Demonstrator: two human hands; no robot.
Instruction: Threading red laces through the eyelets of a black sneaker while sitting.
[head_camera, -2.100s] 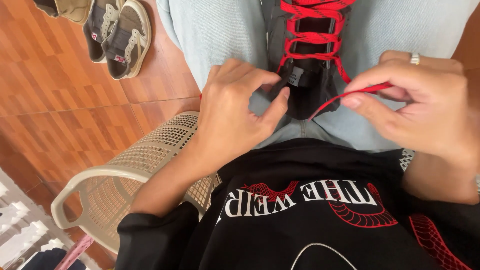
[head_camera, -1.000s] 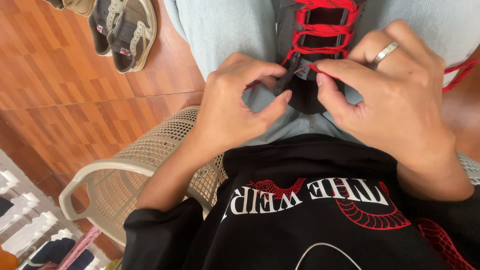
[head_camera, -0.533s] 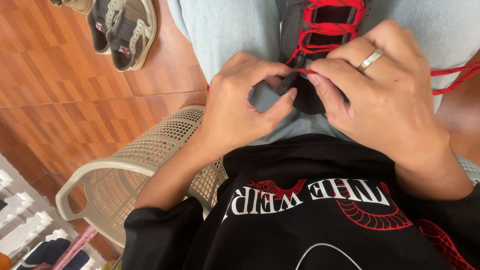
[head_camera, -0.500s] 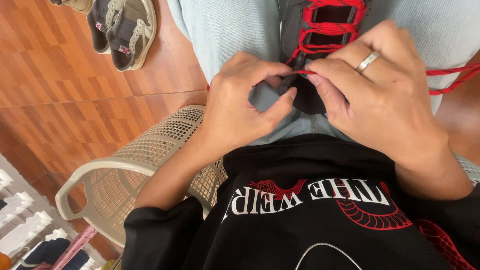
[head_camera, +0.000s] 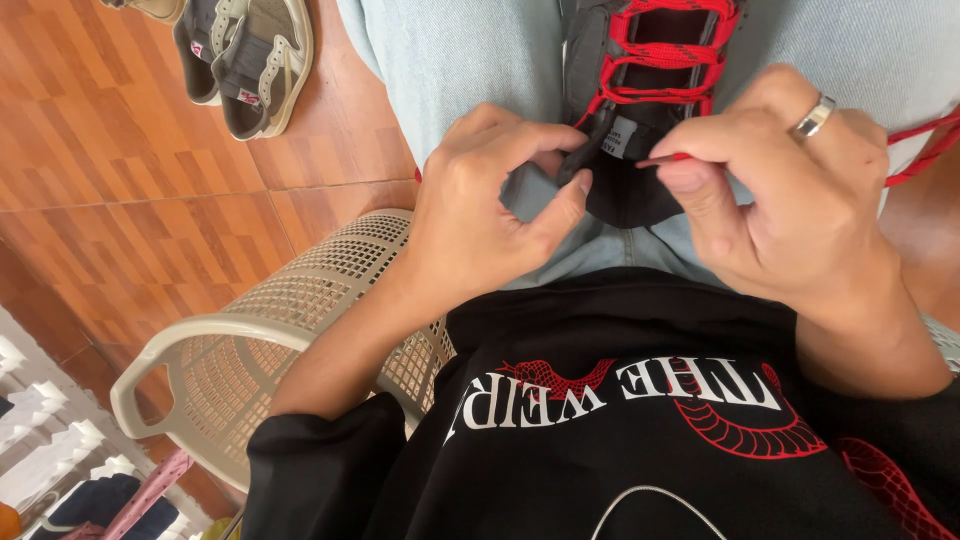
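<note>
A dark grey shoe (head_camera: 640, 195) with a red lace (head_camera: 655, 70) lies on my lap between my legs in pale blue jeans. My left hand (head_camera: 480, 215) pinches the left edge of the shoe's opening between thumb and forefinger. My right hand (head_camera: 790, 200), with a ring on one finger, pinches the tip of the red lace just right of the shoe's tongue. The rest of that lace runs off to the right behind my right hand. The lower eyelets are laced in crossed rows.
A beige plastic lattice stool or basket (head_camera: 250, 340) stands under my left forearm. A pair of grey and cream sneakers (head_camera: 245, 60) sits on the orange tiled floor (head_camera: 120, 190) at the upper left. A white rack with dark clothes (head_camera: 60, 470) is at the lower left.
My right hand has drawn back to the right, away from the left eyelet, with the lace tip pinched. My left hand has kept its hold on the shoe.
</note>
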